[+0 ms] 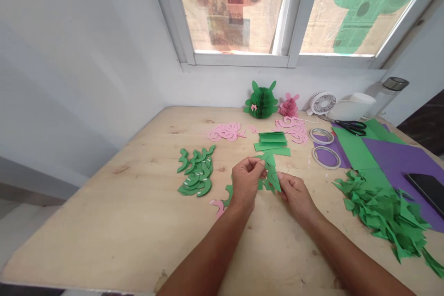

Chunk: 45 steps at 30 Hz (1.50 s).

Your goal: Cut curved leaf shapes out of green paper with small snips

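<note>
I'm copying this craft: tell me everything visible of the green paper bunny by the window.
The green paper bunny stands upright on the wooden table at the back, below the window. Its round body is ribbed, like thin paper layers fanned out. Two pointed ears rise on top, flat tabs jut sideways, and a small pink paper piece sits on its front. A pink paper figure stands beside it.

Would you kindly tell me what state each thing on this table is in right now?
Left hand: fingers pinching the green paper cutout
Right hand: fingers pinching the green paper cutout
Green paper cutout: held up between both hands
Scissors: closed, lying flat
Tape rolls: two, lying flat
Fan: upright; running or not cannot be told
Bottle: upright, capped
Phone: lying flat, screen dark
Green paper scraps: in a loose heap
</note>
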Each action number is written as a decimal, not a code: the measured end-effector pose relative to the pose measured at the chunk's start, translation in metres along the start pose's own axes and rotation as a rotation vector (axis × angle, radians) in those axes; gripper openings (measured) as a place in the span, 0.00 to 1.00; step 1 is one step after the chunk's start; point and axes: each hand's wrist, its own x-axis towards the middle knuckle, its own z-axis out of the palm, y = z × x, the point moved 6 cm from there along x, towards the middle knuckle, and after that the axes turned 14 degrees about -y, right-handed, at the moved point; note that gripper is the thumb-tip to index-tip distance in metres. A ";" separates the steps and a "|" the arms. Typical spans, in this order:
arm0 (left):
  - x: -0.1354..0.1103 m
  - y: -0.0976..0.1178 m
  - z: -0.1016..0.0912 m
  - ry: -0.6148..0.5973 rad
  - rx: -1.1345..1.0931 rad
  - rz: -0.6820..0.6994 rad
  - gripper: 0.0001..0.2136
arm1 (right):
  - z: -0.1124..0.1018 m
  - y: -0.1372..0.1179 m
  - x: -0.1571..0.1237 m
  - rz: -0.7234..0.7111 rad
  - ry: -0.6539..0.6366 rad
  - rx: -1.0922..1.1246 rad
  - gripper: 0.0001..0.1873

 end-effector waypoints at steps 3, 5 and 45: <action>0.000 0.000 0.000 0.003 0.010 0.002 0.05 | 0.001 0.000 0.000 0.005 -0.002 0.027 0.25; -0.001 0.001 0.000 0.004 0.010 0.002 0.05 | 0.001 -0.001 0.000 0.008 -0.003 0.037 0.24; -0.005 -0.006 0.002 0.058 -0.048 0.002 0.06 | 0.006 -0.010 -0.002 0.027 0.030 0.071 0.27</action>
